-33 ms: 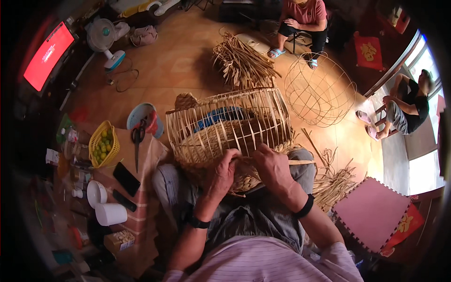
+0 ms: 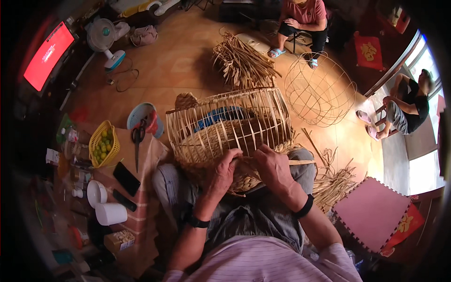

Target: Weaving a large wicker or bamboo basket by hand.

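Observation:
A partly woven basket (image 2: 188,146) lies across my lap, its lower part braided and its upper part bare upright ribs. My right hand (image 2: 273,170) is closed in a pinch at the near edge of the weave, and a flat pale plant-fibre strip (image 2: 301,162) sticks out to the right from under it. Beside it, my left hand (image 2: 220,175) grips the same edge, thumb up against the ribs; its fingertips are partly hidden, and the strip seems to run between both hands. Something blue (image 2: 217,117) shows through the ribs inside the basket.
On the left, a table (image 2: 146,188) holds scissors (image 2: 137,136), a yellow basket of green fruit (image 2: 104,145), a phone (image 2: 127,179) and white cups (image 2: 111,214). Dry strips (image 2: 244,61) are piled beyond. A wire frame (image 2: 320,89) stands right. Two people sit nearby.

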A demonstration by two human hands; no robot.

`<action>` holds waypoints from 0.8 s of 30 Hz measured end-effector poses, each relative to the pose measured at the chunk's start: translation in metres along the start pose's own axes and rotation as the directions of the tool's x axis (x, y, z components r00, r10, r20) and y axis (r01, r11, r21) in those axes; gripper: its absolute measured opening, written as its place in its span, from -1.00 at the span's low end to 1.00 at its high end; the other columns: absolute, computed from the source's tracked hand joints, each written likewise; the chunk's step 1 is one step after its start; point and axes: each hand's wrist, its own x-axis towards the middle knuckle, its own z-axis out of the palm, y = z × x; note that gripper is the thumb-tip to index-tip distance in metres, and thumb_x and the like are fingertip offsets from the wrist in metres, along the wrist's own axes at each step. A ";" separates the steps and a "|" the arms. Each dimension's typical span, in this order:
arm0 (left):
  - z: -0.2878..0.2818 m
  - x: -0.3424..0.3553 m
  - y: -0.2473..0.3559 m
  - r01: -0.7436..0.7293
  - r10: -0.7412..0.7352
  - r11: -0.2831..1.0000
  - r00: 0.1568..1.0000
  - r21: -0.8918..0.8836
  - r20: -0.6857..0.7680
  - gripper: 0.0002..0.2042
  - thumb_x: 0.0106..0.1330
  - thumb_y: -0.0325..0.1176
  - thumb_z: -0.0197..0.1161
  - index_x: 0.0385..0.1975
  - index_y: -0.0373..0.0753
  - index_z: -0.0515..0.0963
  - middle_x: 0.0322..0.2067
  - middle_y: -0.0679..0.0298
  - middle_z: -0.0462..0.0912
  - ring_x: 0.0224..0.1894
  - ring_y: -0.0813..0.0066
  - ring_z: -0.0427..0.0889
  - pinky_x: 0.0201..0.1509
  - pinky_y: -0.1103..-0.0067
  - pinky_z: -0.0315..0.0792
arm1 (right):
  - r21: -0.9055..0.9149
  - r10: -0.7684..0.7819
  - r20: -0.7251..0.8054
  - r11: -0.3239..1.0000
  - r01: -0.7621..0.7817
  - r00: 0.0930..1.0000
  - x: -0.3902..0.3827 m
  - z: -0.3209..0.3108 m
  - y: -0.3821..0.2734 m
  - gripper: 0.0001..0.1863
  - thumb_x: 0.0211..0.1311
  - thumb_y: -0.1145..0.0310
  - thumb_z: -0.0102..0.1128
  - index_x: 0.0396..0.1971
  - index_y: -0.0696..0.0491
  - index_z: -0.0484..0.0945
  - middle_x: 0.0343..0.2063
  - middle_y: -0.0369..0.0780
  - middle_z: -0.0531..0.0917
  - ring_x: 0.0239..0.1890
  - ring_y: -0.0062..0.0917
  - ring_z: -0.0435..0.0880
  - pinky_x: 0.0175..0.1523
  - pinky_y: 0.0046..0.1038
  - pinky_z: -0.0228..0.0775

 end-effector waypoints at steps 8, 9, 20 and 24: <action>-0.013 0.013 0.011 -0.008 -0.002 0.997 0.992 0.078 0.129 -0.80 0.44 -0.52 0.25 -0.01 -0.22 0.68 -0.22 0.08 0.77 -0.16 0.17 0.78 -0.07 0.45 0.60 | 0.146 0.220 -0.113 0.968 -0.203 0.969 -0.039 0.008 -0.005 -0.60 0.24 0.16 0.46 -0.27 0.10 0.44 -0.36 -0.08 0.62 -0.39 -0.08 0.70 -0.41 -0.16 0.51; -0.012 0.013 0.012 0.006 -0.015 0.998 0.991 0.069 0.132 -0.82 0.45 -0.52 0.25 -0.02 -0.23 0.68 -0.24 0.10 0.77 -0.18 0.23 0.78 -0.09 0.47 0.59 | 0.165 0.179 -0.106 0.973 -0.160 0.978 -0.045 0.016 -0.003 -0.60 0.24 0.18 0.46 -0.21 0.10 0.43 -0.32 -0.07 0.61 -0.40 -0.06 0.69 -0.41 -0.16 0.52; -0.012 0.016 0.018 0.209 -0.202 0.977 0.967 -0.036 0.154 -0.85 0.45 -0.53 0.26 -0.07 -0.30 0.70 -0.25 0.25 0.78 -0.16 0.54 0.71 -0.03 0.57 0.54 | -0.047 0.042 -0.129 0.998 -0.048 0.991 -0.045 0.024 -0.008 -0.63 0.14 0.42 0.39 -0.07 0.10 0.47 -0.24 -0.09 0.54 -0.13 -0.10 0.62 -0.07 -0.12 0.54; -0.012 0.018 0.013 0.205 -0.192 0.977 0.963 -0.052 0.187 -0.84 0.44 -0.53 0.27 -0.06 -0.29 0.70 -0.28 0.29 0.75 -0.19 0.61 0.66 -0.05 0.59 0.51 | 0.052 0.121 -0.100 0.992 -0.116 0.988 -0.049 0.027 -0.012 -0.67 0.22 0.43 0.35 -0.07 0.12 0.46 -0.25 -0.04 0.60 -0.19 -0.05 0.66 -0.16 -0.11 0.55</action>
